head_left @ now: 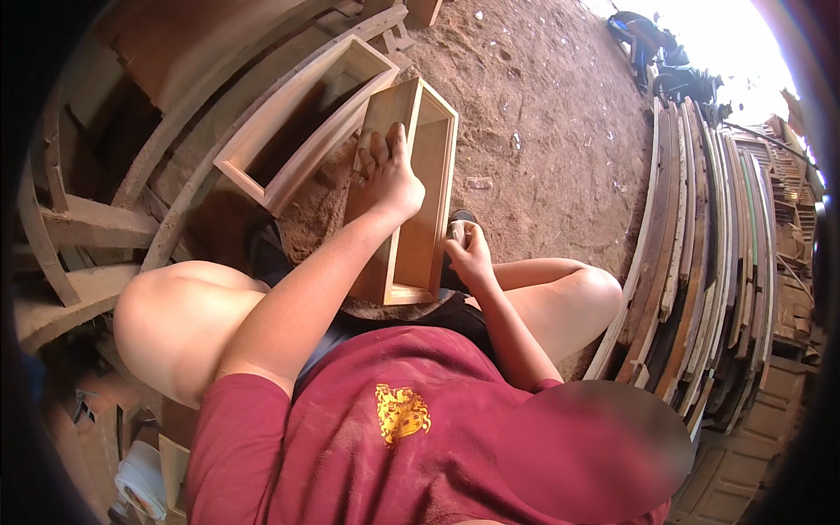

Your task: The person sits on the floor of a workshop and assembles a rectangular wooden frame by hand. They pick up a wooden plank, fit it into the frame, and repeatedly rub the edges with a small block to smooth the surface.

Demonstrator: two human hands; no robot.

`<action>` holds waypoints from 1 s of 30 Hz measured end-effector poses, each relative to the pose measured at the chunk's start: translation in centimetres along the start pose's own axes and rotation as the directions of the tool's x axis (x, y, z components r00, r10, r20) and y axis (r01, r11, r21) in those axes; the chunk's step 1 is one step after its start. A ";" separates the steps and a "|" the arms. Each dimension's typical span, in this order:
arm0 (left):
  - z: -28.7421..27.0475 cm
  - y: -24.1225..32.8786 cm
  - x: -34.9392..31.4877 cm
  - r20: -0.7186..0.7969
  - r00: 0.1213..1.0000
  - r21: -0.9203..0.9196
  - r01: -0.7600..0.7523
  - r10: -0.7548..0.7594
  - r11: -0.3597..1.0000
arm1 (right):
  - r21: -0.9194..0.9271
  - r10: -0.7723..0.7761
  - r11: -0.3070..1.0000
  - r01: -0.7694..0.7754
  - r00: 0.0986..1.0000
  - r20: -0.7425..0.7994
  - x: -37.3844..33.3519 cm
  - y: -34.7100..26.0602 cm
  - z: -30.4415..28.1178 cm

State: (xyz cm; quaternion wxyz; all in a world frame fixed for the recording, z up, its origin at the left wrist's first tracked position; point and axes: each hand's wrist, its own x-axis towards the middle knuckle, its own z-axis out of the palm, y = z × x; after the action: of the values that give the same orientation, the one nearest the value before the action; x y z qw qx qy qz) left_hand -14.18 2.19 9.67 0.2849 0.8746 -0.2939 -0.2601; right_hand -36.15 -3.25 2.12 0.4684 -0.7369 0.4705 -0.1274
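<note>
A narrow open wooden box frame [411, 197] stands on end between the person's bare knees, its lower end resting on a round dark block [398, 308] at the lap and its upper end leaning away toward the sawdust-covered floor [542, 105]. The left hand [389, 175] lies against the frame's left side panel, palm on the wood and fingers [378, 147] spread up along the board, pressing on it rather than wrapped around it. The right hand [468, 249] sits just beside the frame's right side near its lower half, fingers curled narrow around a small pale piece [458, 229], possibly a scrap of sandpaper, though it is too small to tell; whether the piece touches the frame cannot be told. Just beside the upper end of the held frame, to the left, a second, longer wooden box frame [302, 118] lies tilted on the floor against a heap of curved wooden ribs [175, 131]. On the right, a stack of long curved planks [700, 245] stands on edge, well apart from both hands. The person wears a dark red shirt [350, 437] with a yellow emblem on it. At the lower left lies a white roll [140, 479] of material.
</note>
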 end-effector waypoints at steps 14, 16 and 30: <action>-0.2 -0.2 0.1 0.025 1.000 0.019 0.011 -0.012 1.000 | -0.339 -0.241 0.903 0.264 0.964 0.110 -1.6 -6.4 -3.5; -0.2 0.0 -0.1 0.022 1.000 0.027 0.006 -0.007 1.000 | -0.301 -0.323 0.894 0.331 0.943 0.075 -1.9 -5.9 -2.6; 0.2 -0.5 0.2 0.014 1.000 -0.009 -0.001 0.001 1.000 | -0.200 -0.564 0.741 0.641 0.755 0.334 -1.6 -5.9 -4.0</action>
State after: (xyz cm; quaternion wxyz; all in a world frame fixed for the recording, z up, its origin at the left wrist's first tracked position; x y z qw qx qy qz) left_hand -14.00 2.26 9.12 0.2869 0.8712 -0.2950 -0.2676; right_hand -36.11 -3.56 9.40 0.3381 -0.9223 0.1548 -0.1049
